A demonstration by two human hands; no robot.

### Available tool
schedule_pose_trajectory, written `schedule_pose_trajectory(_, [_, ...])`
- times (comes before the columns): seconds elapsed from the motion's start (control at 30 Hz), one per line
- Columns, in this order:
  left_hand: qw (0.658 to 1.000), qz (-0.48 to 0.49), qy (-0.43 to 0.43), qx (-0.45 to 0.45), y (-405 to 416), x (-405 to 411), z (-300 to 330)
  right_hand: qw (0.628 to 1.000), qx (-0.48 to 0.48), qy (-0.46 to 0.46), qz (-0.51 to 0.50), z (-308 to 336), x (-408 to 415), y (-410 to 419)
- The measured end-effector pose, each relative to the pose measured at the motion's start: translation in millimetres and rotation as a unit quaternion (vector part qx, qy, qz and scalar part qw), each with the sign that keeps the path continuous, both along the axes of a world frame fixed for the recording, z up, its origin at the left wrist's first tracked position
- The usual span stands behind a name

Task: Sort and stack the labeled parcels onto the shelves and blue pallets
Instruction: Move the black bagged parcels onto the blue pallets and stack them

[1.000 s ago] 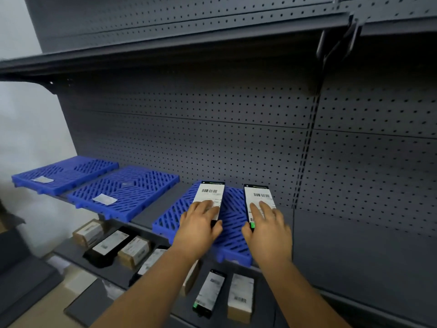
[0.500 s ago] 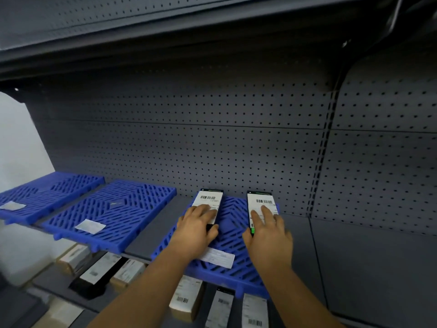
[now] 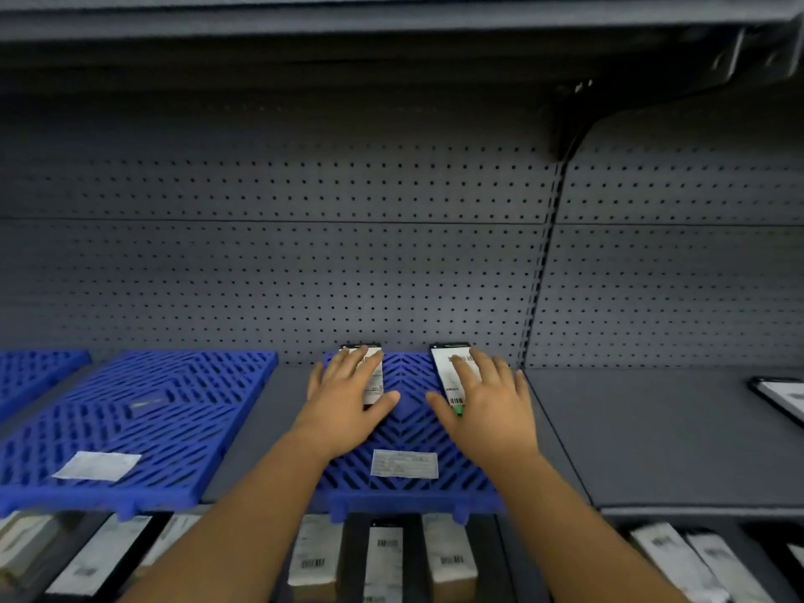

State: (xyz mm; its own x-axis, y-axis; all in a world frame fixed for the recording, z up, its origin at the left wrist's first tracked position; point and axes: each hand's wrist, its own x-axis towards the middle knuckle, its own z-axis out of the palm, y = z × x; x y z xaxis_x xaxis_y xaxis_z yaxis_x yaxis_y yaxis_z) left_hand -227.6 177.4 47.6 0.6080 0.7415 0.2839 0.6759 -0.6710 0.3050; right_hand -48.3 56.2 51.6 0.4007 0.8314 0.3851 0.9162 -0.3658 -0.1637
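Pressing flat, fingers spread: left hand [image 3: 348, 400] and right hand [image 3: 487, 402] on two black white-labelled parcels [image 3: 373, 376] [image 3: 454, 372], blue slatted plastic pallet's [image 3: 409, 493] 12 o'clock edge.

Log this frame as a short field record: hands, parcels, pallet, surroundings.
left hand: flat on left parcel, fingers straight
right hand: flat on right parcel
parcels: black, white barcode labels, side by side at the pallet's rear
pallet: blue, on grey shelf, label near front edge
neighbour pallet: blue, to the left
lower shelf: more labeled parcels

Dim, motion-blurred, edges seemingly warped
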Motion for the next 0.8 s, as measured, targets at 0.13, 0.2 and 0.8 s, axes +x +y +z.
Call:
schedule_pose_trajectory(0.13, [0.998,-0.050,0.018,0.031,-11.1,-2.8,-5.2,1.000,-0.004,-0.007,0.006,-7.5,-15.7,-17.8])
schedule_pose_trajectory(0.2, [0.995,-0.076,0.016,0.060,-21.1,-3.1,-11.8,1.000,-0.003,-0.009,0.016,-14.9,-19.8,-28.5])
schedule_pose_trajectory(0.8, [0.989,-0.098,0.065,0.086,-178.2,62.6,-4.4,0.997,0.022,-0.018,0.071,-16.0,63.4,-175.8])
